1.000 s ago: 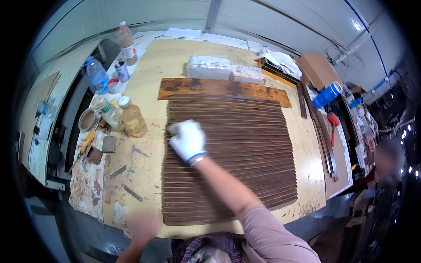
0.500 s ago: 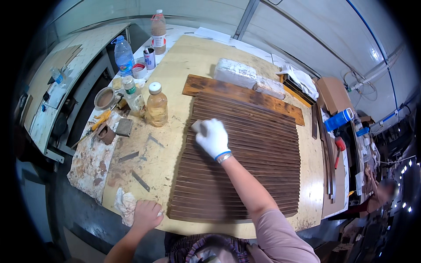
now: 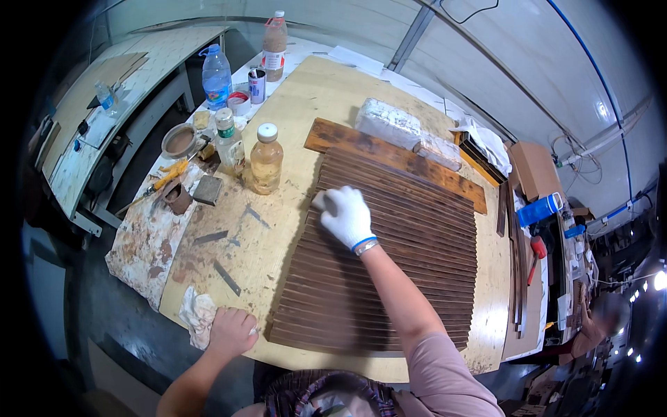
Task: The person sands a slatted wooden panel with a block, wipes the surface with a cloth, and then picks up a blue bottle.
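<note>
My right hand (image 3: 347,217), in a white knit glove, is closed on a small grey-brown pad (image 3: 319,200). It presses this near the left edge of a dark brown ridged wooden panel (image 3: 396,271), whose slats run side to side. What the pad is made of is hard to make out. My bare left hand (image 3: 233,329) rests at the table's near edge, fingers curled over a crumpled white rag (image 3: 198,314). The rag shows on both sides of that hand.
Left of the panel stand a white-capped bottle (image 3: 265,163), a grey block (image 3: 208,190) and flat metal scrapers (image 3: 227,278). Beyond it lie a stained plank (image 3: 326,135) and a wrapped white block (image 3: 388,124). A red mallet (image 3: 536,256) lies right; another person (image 3: 594,326) is farther off.
The whole view has shifted slightly, so the table things sit farther right in the picture. My right hand stays near the panel's left edge with the pad; my left hand stays on the rag.
</note>
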Demonstrator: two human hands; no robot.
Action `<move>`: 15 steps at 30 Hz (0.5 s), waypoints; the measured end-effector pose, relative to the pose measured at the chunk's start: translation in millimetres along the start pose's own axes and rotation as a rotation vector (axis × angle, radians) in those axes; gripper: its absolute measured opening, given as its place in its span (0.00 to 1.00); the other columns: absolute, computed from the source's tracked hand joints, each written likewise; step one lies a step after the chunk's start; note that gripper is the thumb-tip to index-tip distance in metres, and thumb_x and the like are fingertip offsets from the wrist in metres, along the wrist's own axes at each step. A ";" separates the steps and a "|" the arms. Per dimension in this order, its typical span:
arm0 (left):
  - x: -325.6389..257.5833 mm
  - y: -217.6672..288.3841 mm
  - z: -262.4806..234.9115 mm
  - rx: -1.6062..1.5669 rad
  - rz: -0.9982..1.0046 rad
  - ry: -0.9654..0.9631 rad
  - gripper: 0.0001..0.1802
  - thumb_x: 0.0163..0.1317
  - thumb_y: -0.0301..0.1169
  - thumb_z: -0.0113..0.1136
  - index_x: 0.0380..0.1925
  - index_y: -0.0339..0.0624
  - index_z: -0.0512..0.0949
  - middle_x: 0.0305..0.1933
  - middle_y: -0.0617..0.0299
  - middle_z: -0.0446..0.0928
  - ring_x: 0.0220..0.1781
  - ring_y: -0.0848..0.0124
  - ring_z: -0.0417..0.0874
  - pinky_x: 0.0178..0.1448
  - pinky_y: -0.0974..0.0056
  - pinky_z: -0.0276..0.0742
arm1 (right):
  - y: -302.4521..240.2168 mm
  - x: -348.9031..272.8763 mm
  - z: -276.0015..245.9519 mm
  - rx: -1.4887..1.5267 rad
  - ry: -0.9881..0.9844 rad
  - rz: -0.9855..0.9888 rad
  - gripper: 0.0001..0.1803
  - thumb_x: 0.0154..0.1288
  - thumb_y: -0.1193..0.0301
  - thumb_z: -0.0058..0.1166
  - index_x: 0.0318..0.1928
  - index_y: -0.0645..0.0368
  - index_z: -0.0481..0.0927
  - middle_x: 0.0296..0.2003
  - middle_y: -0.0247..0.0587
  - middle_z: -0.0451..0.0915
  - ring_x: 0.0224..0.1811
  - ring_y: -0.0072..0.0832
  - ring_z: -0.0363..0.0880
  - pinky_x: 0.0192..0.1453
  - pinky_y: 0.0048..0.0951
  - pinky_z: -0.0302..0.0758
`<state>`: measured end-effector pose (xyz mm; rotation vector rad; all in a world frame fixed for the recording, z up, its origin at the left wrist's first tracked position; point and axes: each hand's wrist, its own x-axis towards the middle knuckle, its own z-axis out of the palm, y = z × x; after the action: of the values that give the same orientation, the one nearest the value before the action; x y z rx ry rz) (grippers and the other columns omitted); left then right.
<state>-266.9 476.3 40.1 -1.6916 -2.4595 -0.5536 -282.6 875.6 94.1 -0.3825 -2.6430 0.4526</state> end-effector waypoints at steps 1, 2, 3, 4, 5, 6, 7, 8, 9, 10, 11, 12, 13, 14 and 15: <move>0.9 0.4 -0.9 -0.008 -0.001 0.003 0.14 0.42 0.36 0.68 0.29 0.50 0.76 0.31 0.62 0.73 0.37 0.61 0.77 0.45 0.52 0.69 | -7.4 -3.6 -0.1 -0.018 -0.067 -0.068 0.18 0.53 0.67 0.64 0.46 0.52 0.83 0.42 0.44 0.78 0.49 0.48 0.77 0.52 0.46 0.81; 2.8 1.1 -3.1 -0.016 -0.001 0.007 0.14 0.42 0.36 0.68 0.29 0.50 0.76 0.31 0.62 0.73 0.37 0.61 0.77 0.45 0.53 0.69 | -12.5 -6.6 -0.9 -0.036 -0.134 -0.135 0.18 0.53 0.67 0.64 0.46 0.52 0.83 0.42 0.44 0.78 0.49 0.48 0.77 0.52 0.46 0.81; 2.7 2.0 -4.6 -0.023 -0.005 0.010 0.14 0.42 0.36 0.68 0.29 0.50 0.76 0.32 0.62 0.73 0.37 0.61 0.77 0.45 0.53 0.69 | -13.9 -6.7 -4.0 -0.053 -0.150 -0.076 0.18 0.53 0.67 0.64 0.47 0.51 0.83 0.42 0.44 0.79 0.49 0.47 0.78 0.52 0.46 0.81; 1.6 2.2 -3.4 -0.017 -0.010 0.003 0.14 0.42 0.36 0.68 0.29 0.50 0.76 0.32 0.62 0.74 0.37 0.61 0.77 0.45 0.53 0.70 | -11.2 -6.8 -7.3 -0.040 -0.097 0.061 0.18 0.53 0.67 0.64 0.47 0.52 0.83 0.42 0.45 0.79 0.48 0.46 0.78 0.51 0.47 0.80; 0.2 1.8 -1.2 -0.011 -0.015 -0.004 0.14 0.42 0.36 0.68 0.30 0.50 0.76 0.32 0.62 0.74 0.37 0.61 0.77 0.46 0.53 0.70 | 3.3 -11.1 -4.5 -0.098 -0.018 0.127 0.18 0.53 0.67 0.64 0.47 0.53 0.83 0.42 0.45 0.79 0.48 0.46 0.78 0.51 0.47 0.80; -1.1 1.2 -0.5 -0.003 -0.023 -0.012 0.14 0.42 0.36 0.68 0.30 0.50 0.76 0.33 0.62 0.74 0.38 0.61 0.78 0.46 0.53 0.70 | 4.3 -10.5 -10.1 -0.153 0.059 0.190 0.19 0.53 0.67 0.64 0.47 0.55 0.83 0.42 0.45 0.79 0.47 0.46 0.78 0.51 0.47 0.80; -1.9 0.6 -1.1 -0.004 -0.023 -0.012 0.14 0.42 0.36 0.69 0.30 0.50 0.76 0.33 0.62 0.74 0.38 0.61 0.78 0.46 0.53 0.70 | 0.9 -16.5 -13.1 -0.120 0.083 0.187 0.17 0.52 0.67 0.64 0.44 0.57 0.82 0.41 0.47 0.78 0.47 0.47 0.78 0.51 0.46 0.80; -2.5 -0.2 -2.1 -0.004 -0.024 -0.011 0.14 0.42 0.36 0.69 0.30 0.50 0.76 0.33 0.62 0.75 0.38 0.61 0.78 0.46 0.53 0.70 | -8.0 -24.5 -11.7 -0.061 0.045 0.155 0.16 0.52 0.67 0.63 0.43 0.56 0.81 0.41 0.47 0.78 0.45 0.47 0.77 0.49 0.46 0.79; -1.5 0.4 -1.4 -0.009 -0.020 -0.009 0.14 0.42 0.36 0.69 0.30 0.50 0.77 0.33 0.62 0.75 0.38 0.61 0.78 0.47 0.53 0.70 | -28.5 -30.8 -16.1 -0.003 0.005 0.038 0.15 0.52 0.67 0.63 0.42 0.55 0.80 0.40 0.48 0.78 0.45 0.47 0.77 0.49 0.46 0.79; -0.8 1.3 -0.4 -0.019 -0.022 -0.009 0.14 0.42 0.36 0.69 0.30 0.50 0.77 0.33 0.62 0.75 0.38 0.61 0.78 0.47 0.53 0.70 | -45.1 -38.1 -13.6 0.055 -0.036 -0.080 0.14 0.53 0.67 0.62 0.41 0.55 0.79 0.40 0.48 0.77 0.45 0.47 0.77 0.48 0.46 0.79; -0.3 0.1 -1.5 -0.023 -0.019 -0.012 0.14 0.42 0.36 0.69 0.30 0.50 0.76 0.33 0.62 0.75 0.38 0.61 0.78 0.47 0.53 0.70 | -54.9 -46.0 -6.1 0.087 -0.142 -0.151 0.13 0.54 0.67 0.61 0.41 0.53 0.79 0.39 0.48 0.77 0.44 0.48 0.77 0.48 0.46 0.79; 0.2 -0.7 -2.5 -0.027 -0.015 -0.015 0.14 0.42 0.36 0.69 0.30 0.50 0.76 0.33 0.62 0.75 0.38 0.61 0.78 0.47 0.53 0.70 | -56.9 -50.8 -3.6 0.065 -0.130 -0.115 0.13 0.54 0.67 0.61 0.41 0.53 0.79 0.39 0.47 0.77 0.44 0.47 0.77 0.48 0.47 0.79; 1.6 0.1 -2.6 -0.037 -0.017 -0.009 0.14 0.42 0.36 0.69 0.30 0.50 0.76 0.33 0.62 0.74 0.38 0.61 0.78 0.47 0.53 0.70 | -48.3 -52.0 -3.5 0.023 -0.079 0.006 0.12 0.54 0.67 0.62 0.40 0.54 0.80 0.39 0.47 0.77 0.44 0.47 0.77 0.48 0.46 0.79; 0.4 0.9 -3.7 -0.042 -0.026 -0.004 0.14 0.42 0.36 0.69 0.29 0.50 0.76 0.32 0.62 0.74 0.38 0.61 0.78 0.47 0.53 0.70 | -39.2 -51.7 -4.0 -0.013 -0.032 0.121 0.12 0.54 0.67 0.62 0.40 0.54 0.80 0.39 0.46 0.77 0.44 0.47 0.77 0.47 0.46 0.79; -0.5 1.8 -3.0 -0.051 -0.037 0.002 0.14 0.42 0.36 0.69 0.29 0.50 0.76 0.32 0.62 0.74 0.38 0.61 0.78 0.47 0.53 0.70 | -30.7 -50.0 -11.2 -0.059 0.016 0.166 0.12 0.54 0.67 0.63 0.39 0.54 0.80 0.39 0.46 0.78 0.44 0.47 0.77 0.47 0.47 0.79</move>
<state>-265.4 475.4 43.1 -1.6659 -2.5006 -0.6269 -239.9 833.9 96.8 -0.6255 -2.6248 0.4218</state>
